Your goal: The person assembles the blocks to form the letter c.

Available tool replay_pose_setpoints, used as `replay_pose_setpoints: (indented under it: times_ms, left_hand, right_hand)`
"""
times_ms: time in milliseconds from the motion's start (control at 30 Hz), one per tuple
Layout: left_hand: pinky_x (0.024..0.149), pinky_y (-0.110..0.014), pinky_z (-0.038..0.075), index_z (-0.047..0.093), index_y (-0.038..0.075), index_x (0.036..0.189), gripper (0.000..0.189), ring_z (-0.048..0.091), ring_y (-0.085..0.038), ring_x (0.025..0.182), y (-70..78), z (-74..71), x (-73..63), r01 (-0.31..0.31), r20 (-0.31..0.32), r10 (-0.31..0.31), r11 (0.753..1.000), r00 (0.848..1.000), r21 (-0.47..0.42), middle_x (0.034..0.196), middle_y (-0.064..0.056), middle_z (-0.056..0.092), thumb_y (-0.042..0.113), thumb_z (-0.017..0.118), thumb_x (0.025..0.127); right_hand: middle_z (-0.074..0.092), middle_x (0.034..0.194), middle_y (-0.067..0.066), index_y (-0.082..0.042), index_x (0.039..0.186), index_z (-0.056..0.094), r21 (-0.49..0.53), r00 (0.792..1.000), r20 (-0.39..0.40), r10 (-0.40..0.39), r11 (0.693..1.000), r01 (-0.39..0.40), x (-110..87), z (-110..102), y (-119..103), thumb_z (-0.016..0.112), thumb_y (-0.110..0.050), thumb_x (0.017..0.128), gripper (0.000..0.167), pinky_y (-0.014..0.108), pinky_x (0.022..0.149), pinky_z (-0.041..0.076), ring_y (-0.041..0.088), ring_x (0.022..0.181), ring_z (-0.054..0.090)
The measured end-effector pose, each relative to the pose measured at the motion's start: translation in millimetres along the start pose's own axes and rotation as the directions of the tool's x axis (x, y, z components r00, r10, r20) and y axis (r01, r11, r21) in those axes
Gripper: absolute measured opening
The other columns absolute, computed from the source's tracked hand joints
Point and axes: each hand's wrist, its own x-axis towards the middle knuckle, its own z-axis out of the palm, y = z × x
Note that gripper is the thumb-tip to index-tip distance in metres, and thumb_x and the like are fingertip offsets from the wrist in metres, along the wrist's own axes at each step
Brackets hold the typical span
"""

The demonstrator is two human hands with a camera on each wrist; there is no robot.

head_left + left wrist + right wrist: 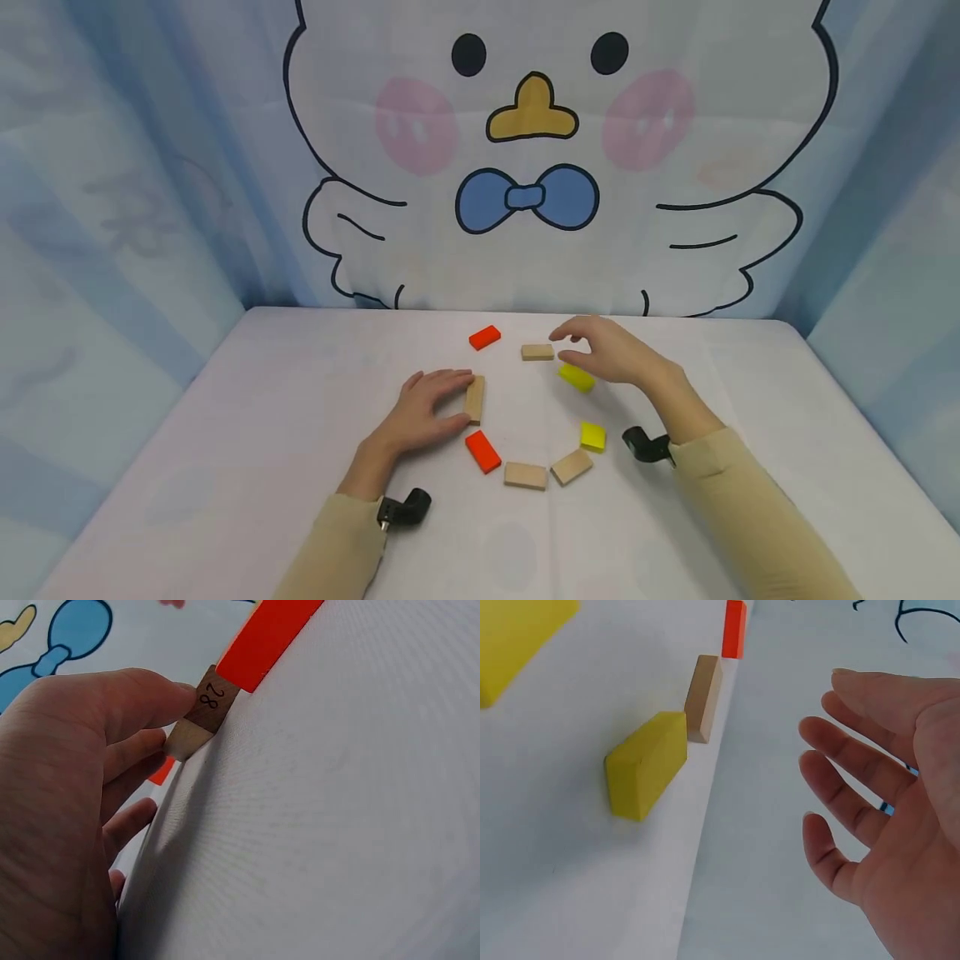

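A plain wooden block [475, 400] lies between the thumb and fingers of my left hand [420, 412], which pinches it by its ends on the table. In the left wrist view the number 28 shows on this wooden block [211, 705], under the thumb. My right hand [611, 350] hovers above a yellow block [577, 377], fingers spread and holding nothing. From the right wrist, the hand [892, 802] appears apart from the yellow block [645, 769]. Beyond that stands another wooden block [537, 352].
The blocks form a rough ring on the white table [300, 375]. A red block [484, 337] lies at the back, another red block [483, 451] near the left thumb. Two wooden blocks [525, 476] are in front, with a second yellow block [592, 437] at right. Printed curtains surround the table.
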Motion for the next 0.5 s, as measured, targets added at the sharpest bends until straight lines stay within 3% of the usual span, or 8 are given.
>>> replay_pose_setpoints:
  times_ms: [233, 367, 500]
  left_hand:
    - [0.118, -0.058, 0.010, 0.057, 0.013, 0.145, 0.059, 0.039, -0.023, 0.142, 1.0, 1.5, 1.6, -0.011, 0.006, 0.011, 1.000, 1.000, -0.015, 0.150, -0.001, 0.051, 0.030, 0.069, 0.089]
    - [0.118, -0.059, 0.011, 0.059, 0.014, 0.143, 0.057, 0.039, -0.024, 0.142, 2.3, 2.1, 1.5, -0.006, 0.012, 0.007, 1.000, 1.000, -0.010, 0.149, -0.001, 0.053, 0.030, 0.069, 0.090]
    - [0.118, -0.058, 0.011, 0.059, 0.016, 0.143, 0.056, 0.040, -0.024, 0.141, 2.5, 0.4, -0.5, 0.009, 0.005, -0.009, 1.000, 1.000, 0.008, 0.147, 0.000, 0.054, 0.030, 0.068, 0.089]
  right_hand:
    - [0.062, 0.131, 0.015, -0.003, 0.131, 0.064, 0.029, 0.996, 0.069, 0.052, 0.998, -0.054, 54.8, 14.8, -9.7, 0.066, -0.014, 0.098, 0.035, 0.048, 0.100, 0.048, 0.035, 0.118, 0.055]
    - [0.059, 0.134, 0.012, -0.008, 0.133, 0.064, 0.003, 0.986, 0.107, 0.128, 0.992, -0.129, 82.1, 25.9, -16.0, 0.066, -0.017, 0.098, 0.036, 0.045, 0.100, 0.048, 0.033, 0.119, 0.055]
    - [0.055, 0.141, 0.011, -0.010, 0.136, 0.063, -0.017, 0.979, 0.139, 0.148, 0.989, -0.147, 104.8, 36.7, -22.0, 0.065, -0.015, 0.099, 0.037, 0.047, 0.106, 0.043, 0.032, 0.126, 0.052]
